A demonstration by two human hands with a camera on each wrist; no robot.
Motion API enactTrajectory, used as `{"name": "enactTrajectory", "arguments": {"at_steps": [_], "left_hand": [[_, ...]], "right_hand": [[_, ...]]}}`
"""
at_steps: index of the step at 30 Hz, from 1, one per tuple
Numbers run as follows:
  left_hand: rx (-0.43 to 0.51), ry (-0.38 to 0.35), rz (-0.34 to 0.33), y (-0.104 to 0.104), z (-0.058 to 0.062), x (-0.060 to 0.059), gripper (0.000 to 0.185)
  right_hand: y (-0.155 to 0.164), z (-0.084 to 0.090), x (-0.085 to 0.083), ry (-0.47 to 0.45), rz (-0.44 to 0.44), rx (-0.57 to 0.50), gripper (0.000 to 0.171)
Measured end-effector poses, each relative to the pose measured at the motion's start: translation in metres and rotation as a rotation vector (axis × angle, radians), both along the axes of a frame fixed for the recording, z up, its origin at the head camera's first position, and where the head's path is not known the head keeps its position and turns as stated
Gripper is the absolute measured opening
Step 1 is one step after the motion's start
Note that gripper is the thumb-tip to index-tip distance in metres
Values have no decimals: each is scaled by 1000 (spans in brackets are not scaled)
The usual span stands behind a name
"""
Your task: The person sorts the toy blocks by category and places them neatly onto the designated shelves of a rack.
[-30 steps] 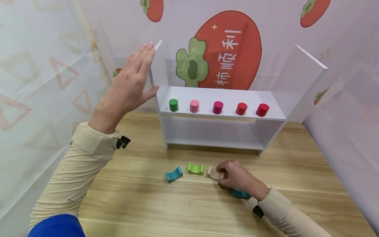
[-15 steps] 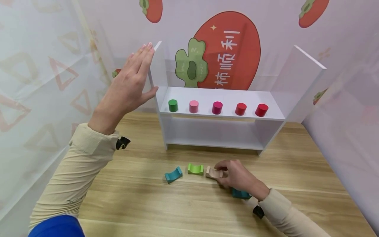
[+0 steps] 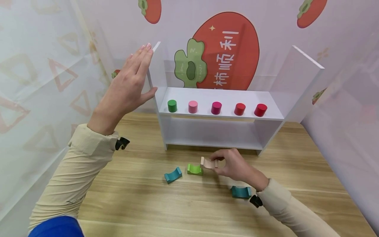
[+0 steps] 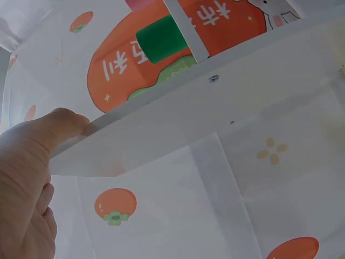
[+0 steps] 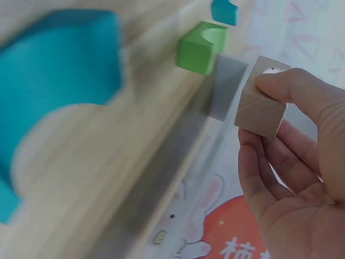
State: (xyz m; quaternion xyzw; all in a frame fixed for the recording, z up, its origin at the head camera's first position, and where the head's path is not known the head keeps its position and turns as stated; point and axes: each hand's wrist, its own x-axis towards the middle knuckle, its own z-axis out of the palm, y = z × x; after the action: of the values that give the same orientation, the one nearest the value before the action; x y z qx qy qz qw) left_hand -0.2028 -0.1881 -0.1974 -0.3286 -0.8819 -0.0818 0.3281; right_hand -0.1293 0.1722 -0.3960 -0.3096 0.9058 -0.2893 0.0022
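My right hand (image 3: 235, 166) pinches a plain wooden block with a curved hollow (image 3: 208, 163) between thumb and fingers, held above the table. In the right wrist view the thumb presses one face of the wooden block (image 5: 261, 110), with fingertips on the opposite side. My left hand (image 3: 125, 82) rests with straight fingers against the left side panel (image 3: 159, 74) of a white shelf (image 3: 219, 93); its thumb lies at the front edge. Near the right hand are a lime green hollowed block (image 3: 194, 170) and a teal one (image 3: 241, 192).
A blue hollowed block (image 3: 173, 175) lies left of the lime one. Along the upper shelf stand several cylinders, among them a green one (image 3: 172, 106), a pink one (image 3: 192, 107) and a magenta one (image 3: 216, 108). The right side panel (image 3: 299, 82) rises behind the right hand.
My right hand has lifted the wooden block off the table and moved it slightly up and left, uncovering the teal block. The left hand stays at the panel.
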Motion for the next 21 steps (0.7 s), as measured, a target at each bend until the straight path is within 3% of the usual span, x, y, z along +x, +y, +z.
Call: {"name": "enactTrajectory", "arguments": {"at_steps": [6, 21], "left_hand": [[6, 8, -8, -1, 0, 0, 96], [3, -10, -3, -1, 1, 0, 96]], "right_hand": [[-20, 11, -14, -4, 7, -22, 27], [-80, 16, -53, -105, 2, -105, 30]]}}
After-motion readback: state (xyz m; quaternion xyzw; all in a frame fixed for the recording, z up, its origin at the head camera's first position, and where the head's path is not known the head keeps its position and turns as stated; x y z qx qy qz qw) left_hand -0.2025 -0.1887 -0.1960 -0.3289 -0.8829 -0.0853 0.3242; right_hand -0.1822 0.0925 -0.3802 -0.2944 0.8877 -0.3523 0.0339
